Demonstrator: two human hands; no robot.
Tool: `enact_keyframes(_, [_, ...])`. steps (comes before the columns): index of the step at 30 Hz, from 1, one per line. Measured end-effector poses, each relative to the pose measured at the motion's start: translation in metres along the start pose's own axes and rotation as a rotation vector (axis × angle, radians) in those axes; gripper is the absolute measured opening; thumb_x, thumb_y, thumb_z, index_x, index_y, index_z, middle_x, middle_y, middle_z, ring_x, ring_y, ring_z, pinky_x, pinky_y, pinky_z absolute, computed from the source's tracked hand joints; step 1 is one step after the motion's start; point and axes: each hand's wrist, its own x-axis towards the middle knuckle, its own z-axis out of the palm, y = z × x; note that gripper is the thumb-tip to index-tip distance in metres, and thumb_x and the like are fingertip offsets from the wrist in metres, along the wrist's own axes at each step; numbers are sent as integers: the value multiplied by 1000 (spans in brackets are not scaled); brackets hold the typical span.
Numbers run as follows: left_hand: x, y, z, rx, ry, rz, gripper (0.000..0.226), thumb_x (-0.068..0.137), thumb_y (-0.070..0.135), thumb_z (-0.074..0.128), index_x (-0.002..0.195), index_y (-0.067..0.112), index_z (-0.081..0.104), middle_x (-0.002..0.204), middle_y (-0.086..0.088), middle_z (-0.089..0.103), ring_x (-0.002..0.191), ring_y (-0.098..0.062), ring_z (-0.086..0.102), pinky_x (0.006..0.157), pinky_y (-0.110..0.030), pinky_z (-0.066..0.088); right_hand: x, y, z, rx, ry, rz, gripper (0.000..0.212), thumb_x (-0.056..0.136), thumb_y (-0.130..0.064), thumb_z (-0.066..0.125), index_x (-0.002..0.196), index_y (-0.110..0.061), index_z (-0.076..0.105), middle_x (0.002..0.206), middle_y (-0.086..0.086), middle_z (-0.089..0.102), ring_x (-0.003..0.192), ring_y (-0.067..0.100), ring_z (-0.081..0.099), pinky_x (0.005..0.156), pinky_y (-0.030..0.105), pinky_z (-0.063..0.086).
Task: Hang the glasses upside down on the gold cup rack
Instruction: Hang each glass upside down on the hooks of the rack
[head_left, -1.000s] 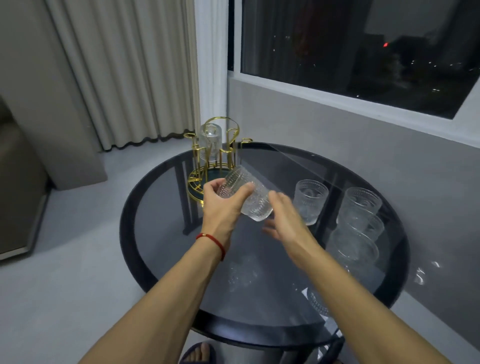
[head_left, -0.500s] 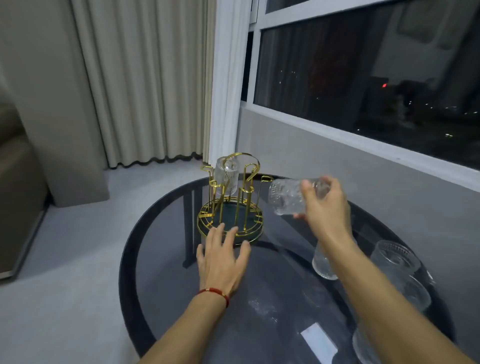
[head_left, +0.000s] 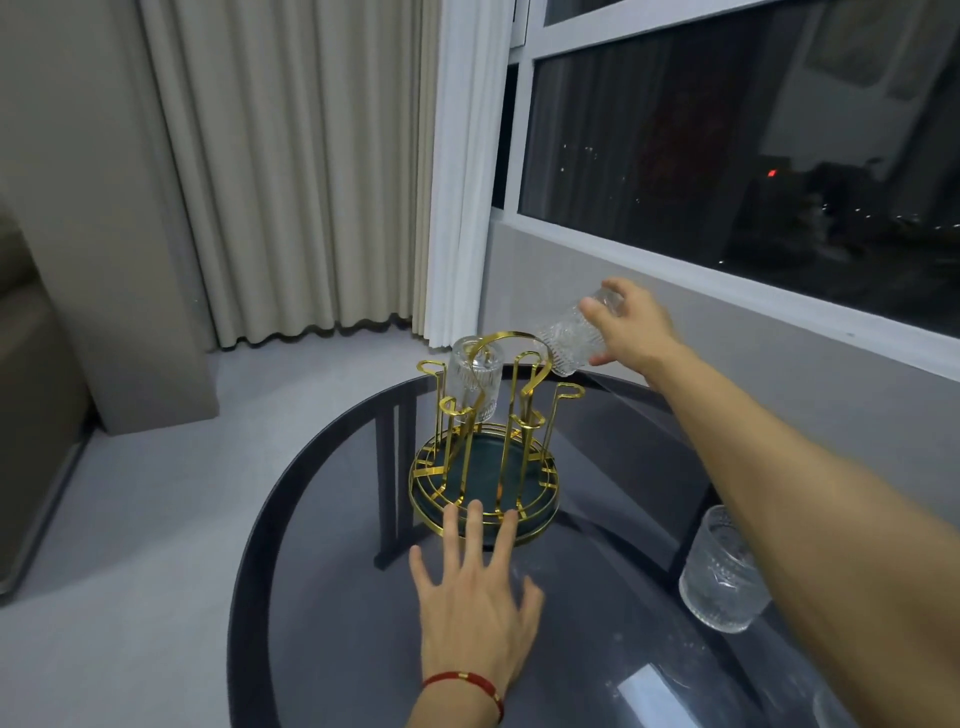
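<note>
Right hand gripping a glass by its base, tilted mouth-down over the rack, close to an upper prong. Left hand open, flat on the table, fingertips touching the rack's rim. One glass already hung; another upright at right.

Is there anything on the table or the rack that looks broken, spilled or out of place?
Nothing stands out. One glass hangs upside down on the gold rack, the right hand tilts another glass toward it, and a third stands upright.
</note>
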Motion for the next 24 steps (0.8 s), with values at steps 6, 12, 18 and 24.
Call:
enact_keyframes(6, [1, 0, 2, 33, 63, 22, 78, 71, 59, 63, 144, 33, 54, 149, -9, 56, 141, -35, 46, 93, -74, 47, 17, 11, 14, 13, -286, -24, 63, 103, -21, 63, 160, -13, 37, 166, 15, 35, 139, 40, 51, 54, 23, 62])
enact_keyframes(12, [0, 3, 2, 41, 88, 11, 78, 73, 57, 61, 146, 32, 51, 152, -10, 53, 144, -35, 42, 96, -74, 45, 24, 22, 24, 81, -424, 37, 60, 97, -11, 70, 153, -13, 48, 156, 13, 45, 127, 30, 57, 59, 29, 60])
enact_keyframes(18, [-1, 3, 3, 40, 104, 10, 76, 76, 56, 58, 148, 34, 47, 154, -9, 50, 146, -35, 39, 99, -74, 43, 38, 18, 20, 32, -531, -15, 63, 89, -8, 79, 147, -17, 57, 144, 8, 55, 123, 30, 60, 61, 28, 62])
enact_keyframes(24, [1, 3, 4, 60, 127, 14, 76, 75, 59, 57, 146, 34, 49, 151, -9, 53, 143, -35, 43, 97, -73, 45, 52, 4, 30, -180, -625, -54, 72, 80, -32, 87, 146, -19, 60, 145, 4, 60, 125, 30, 58, 76, 33, 59])
